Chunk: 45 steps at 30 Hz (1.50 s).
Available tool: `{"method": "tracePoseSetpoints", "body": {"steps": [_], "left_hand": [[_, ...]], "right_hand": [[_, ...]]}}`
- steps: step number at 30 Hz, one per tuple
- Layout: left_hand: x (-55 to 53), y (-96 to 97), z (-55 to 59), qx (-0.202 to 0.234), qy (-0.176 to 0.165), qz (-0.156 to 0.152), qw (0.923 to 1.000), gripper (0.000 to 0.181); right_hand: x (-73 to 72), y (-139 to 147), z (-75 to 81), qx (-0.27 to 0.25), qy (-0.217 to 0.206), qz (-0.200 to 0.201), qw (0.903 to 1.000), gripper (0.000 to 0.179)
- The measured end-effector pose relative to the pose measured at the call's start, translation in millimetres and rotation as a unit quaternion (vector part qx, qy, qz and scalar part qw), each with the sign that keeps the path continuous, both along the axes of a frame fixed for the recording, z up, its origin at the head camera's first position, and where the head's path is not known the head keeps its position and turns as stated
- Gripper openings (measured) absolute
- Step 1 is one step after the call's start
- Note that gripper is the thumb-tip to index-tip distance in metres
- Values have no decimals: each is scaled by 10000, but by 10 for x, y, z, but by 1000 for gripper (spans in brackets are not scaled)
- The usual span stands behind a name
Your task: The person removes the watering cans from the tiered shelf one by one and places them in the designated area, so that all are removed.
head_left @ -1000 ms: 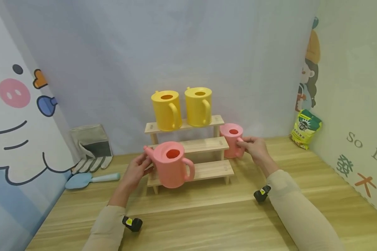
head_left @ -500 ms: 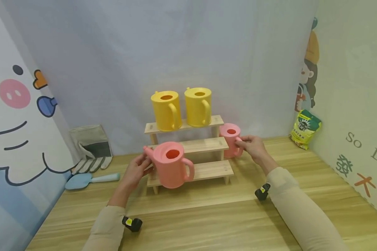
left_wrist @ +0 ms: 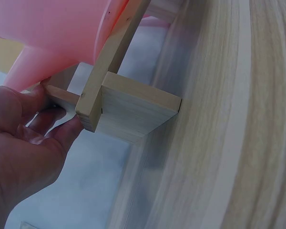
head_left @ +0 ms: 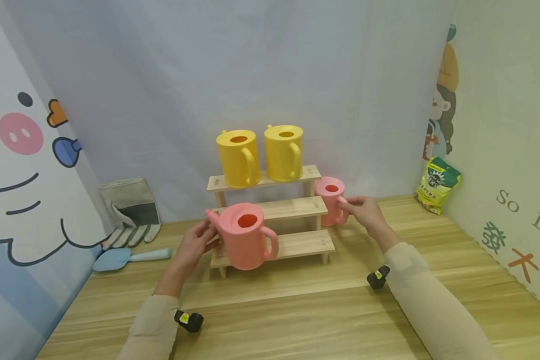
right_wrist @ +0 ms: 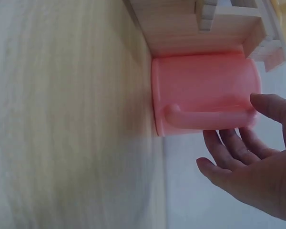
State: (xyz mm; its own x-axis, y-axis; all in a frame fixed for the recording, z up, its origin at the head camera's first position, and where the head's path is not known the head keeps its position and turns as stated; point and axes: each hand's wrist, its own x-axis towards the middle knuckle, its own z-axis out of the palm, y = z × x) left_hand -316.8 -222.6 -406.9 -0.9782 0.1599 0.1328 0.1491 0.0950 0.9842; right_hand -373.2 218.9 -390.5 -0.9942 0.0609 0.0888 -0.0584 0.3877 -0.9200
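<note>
A pink watering can (head_left: pixel 244 245) stands on the lowest step of a small wooden three-step stand (head_left: pixel 292 206), its spout pointing left. My left hand (head_left: pixel 195 246) is at the stand's left side, below the spout. In the left wrist view its fingertips pinch the plank ends (left_wrist: pixel 88 112). My right hand (head_left: pixel 364 214) holds the handle of a second pink watering can (head_left: pixel 327 204), thumb on top and fingers beneath. This can is upright on the table, right against the stand's right side; the stand hides part of it.
Two yellow watering cans, one on the left (head_left: pixel 237 160) and one on the right (head_left: pixel 282 155), stand on the top step. Work gloves (head_left: pixel 132 205) lean on the back wall. A light blue trowel (head_left: pixel 130 256) lies at left. A green-yellow packet (head_left: pixel 437 185) stands far right.
My right hand has drawn the second pink watering can slightly left, closer to the stand, and now keeps it there. The left hand and the first pink can have stayed in place.
</note>
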Motion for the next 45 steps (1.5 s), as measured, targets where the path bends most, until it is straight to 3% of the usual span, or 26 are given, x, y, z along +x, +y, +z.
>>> {"method": "tracePoseSetpoints", "body": {"steps": [5, 11, 17, 22, 30, 38, 45], "left_hand": [[13, 8, 7, -36, 45, -47, 10000, 51], [7, -2, 6, -29, 64, -39, 10000, 51], [0, 0, -2, 9, 36, -61, 10000, 50], [-1, -1, -11, 8, 34, -57, 10000, 50], [9, 1, -2, 3, 1, 25, 10000, 50], [22, 2, 7, 46, 39, 30, 10000, 50], [22, -8, 12, 40, 50, 4, 10000, 50]], "right_hand": [[117, 89, 98, 235, 311, -226, 9990, 54], [276, 57, 339, 68, 959, -340, 9948, 47], [505, -211, 581, -99, 1336, 123, 9909, 44], [691, -487, 689, -304, 1697, 701, 9825, 35], [870, -864, 711, -532, 2176, 1474, 9634, 22], [977, -1162, 614, -568, 2228, 1652, 9591, 23], [1027, -1353, 506, -659, 1969, 1965, 9583, 25]]}}
